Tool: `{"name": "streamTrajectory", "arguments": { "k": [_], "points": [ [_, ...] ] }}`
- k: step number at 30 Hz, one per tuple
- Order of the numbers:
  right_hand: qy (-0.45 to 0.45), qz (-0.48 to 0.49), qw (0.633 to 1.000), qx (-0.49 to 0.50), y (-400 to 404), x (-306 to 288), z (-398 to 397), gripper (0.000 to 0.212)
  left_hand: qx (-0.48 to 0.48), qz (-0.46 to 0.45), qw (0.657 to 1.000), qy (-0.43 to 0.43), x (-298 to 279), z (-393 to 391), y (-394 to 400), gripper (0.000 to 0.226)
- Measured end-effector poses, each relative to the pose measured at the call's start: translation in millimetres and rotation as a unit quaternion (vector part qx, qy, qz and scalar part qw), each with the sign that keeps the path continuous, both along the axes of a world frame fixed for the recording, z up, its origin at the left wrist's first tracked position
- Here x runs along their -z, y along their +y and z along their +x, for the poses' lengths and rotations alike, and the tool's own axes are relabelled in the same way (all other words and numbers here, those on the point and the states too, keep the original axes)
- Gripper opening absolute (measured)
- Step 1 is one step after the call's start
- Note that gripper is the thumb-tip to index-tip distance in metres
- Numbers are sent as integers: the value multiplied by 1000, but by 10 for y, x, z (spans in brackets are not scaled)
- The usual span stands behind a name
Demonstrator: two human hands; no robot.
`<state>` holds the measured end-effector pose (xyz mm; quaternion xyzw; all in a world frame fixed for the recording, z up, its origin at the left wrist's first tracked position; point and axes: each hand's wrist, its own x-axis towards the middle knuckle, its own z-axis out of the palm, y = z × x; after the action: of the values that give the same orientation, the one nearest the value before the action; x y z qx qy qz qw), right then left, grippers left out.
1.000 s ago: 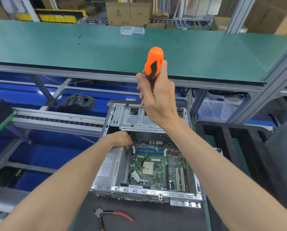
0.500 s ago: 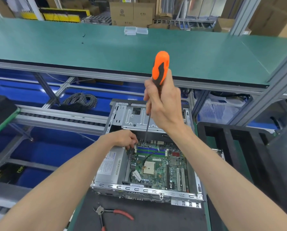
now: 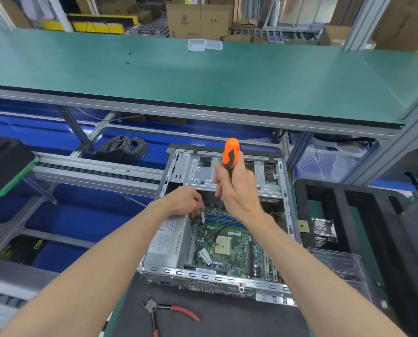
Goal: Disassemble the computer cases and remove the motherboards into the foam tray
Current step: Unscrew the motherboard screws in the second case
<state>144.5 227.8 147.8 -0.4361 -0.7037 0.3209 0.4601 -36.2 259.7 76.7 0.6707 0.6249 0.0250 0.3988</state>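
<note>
Right hand fisted, left hand curled

Red-handled pliers lie on the dark mat at the near edge. A coil of grey cable rests on the blue lower shelf. Two small clear plastic boxes (side by side, touching) sit on the green upper shelf, cardboard cartons behind.

A long green-topped counter on grey aluminium framing spans the room, with cardboard boxes stacked behind it.
</note>
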Motion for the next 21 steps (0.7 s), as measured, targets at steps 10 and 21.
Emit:
{"name": "streamTrajectory", "arguments": {
  "k": [10,21],
  "points": [
    [34,10,999,10,20,-108,38,8,32,-18,999,-2,-14,52,-31,18],
    [62,41,997,26,99,-448,24,10,144,10,974,176,27,427,-45,46]
  ]
}}
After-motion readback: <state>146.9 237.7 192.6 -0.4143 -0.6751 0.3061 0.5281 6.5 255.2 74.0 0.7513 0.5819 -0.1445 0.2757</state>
